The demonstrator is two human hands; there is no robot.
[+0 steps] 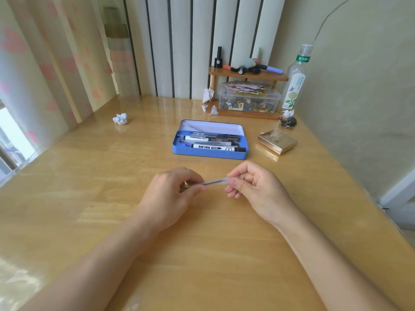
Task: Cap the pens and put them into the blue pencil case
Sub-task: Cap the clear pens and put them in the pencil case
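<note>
both hands hold one slim, clear plastic pen [214,182] level above the table [89,198] — left hand [173,194] fingers pinch the barrel, right hand [251,187] fingers pinch the cap end. it looks light, stiff and smooth, so grip near the ends. the open blue metal pencil case [210,153] lies beyond the fingers.

Pencil case [208,154] blue; desk [134,221] honey-yellow wood grain; curtain [33,63] cream, pink hearts; wall panel [179,41] white, black stripes.
</note>
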